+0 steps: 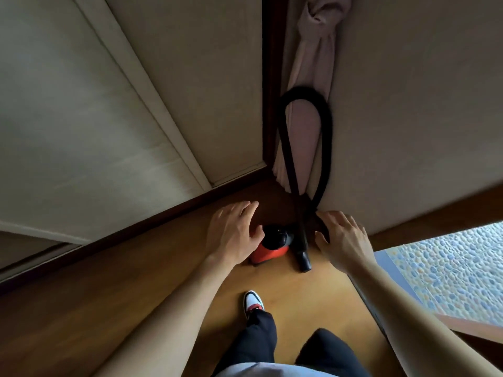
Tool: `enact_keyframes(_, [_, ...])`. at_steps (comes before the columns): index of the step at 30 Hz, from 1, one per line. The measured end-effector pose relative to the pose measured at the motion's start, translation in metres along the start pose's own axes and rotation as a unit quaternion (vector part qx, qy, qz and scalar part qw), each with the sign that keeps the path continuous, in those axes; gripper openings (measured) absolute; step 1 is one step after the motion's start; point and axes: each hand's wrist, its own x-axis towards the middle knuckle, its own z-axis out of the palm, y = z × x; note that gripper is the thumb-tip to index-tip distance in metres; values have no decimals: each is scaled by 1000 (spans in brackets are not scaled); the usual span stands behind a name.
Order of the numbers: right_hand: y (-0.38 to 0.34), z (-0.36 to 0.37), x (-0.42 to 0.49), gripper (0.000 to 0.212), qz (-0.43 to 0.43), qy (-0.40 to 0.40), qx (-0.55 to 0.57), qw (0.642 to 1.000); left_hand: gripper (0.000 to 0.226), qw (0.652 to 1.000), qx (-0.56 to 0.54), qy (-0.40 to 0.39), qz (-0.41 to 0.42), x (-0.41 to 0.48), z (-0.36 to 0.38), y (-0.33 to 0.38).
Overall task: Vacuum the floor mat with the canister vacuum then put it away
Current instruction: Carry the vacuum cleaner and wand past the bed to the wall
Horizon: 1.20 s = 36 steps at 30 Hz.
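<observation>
We hold our left hand [234,231] and right hand [345,240] open, fingers spread, above the red canister vacuum [272,248] standing on the wooden floor [163,268] in the corner, its black hose [325,126] looped against the wall [408,104].

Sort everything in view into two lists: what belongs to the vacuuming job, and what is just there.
For the job: red vacuum, black hose, nozzle on the floor, pebble-patterned surface at right (possibly the mat), left hand and right hand, both open.
Just there: pink cloth hanging in the corner, shoe, wooden floor.
</observation>
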Motion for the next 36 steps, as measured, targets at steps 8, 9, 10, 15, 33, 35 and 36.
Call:
enact_keyframes(8, [12,4,8,54,-13,3,-13,1000,61,1000,-4,-12,28,33,16,17])
enact_keyframes(9, [16,4,9,54,-14,3,-13,1000,61,1000,-5,-12,25,35,18,21])
enact_keyframes(10, [20,5,10,54,-16,6,-11,1000,61,1000,-7,-13,22,37,21,26])
enact_keyframes(15, [43,14,14,53,-23,16,0,1000,61,1000,-9,-23,11,41,40,41])
enact_keyframes(33, [117,187,90,57,-25,-16,43,999,58,994,-65,-80,-41,58,235,19])
enact_keyframes(35, [126,222,109,56,-19,-10,49,999,56,994,-77,-67,-47,67,275,4])
enact_keyframes(36, [130,241,119,56,-12,-8,53,998,54,994,-81,-59,-51,73,297,-4])
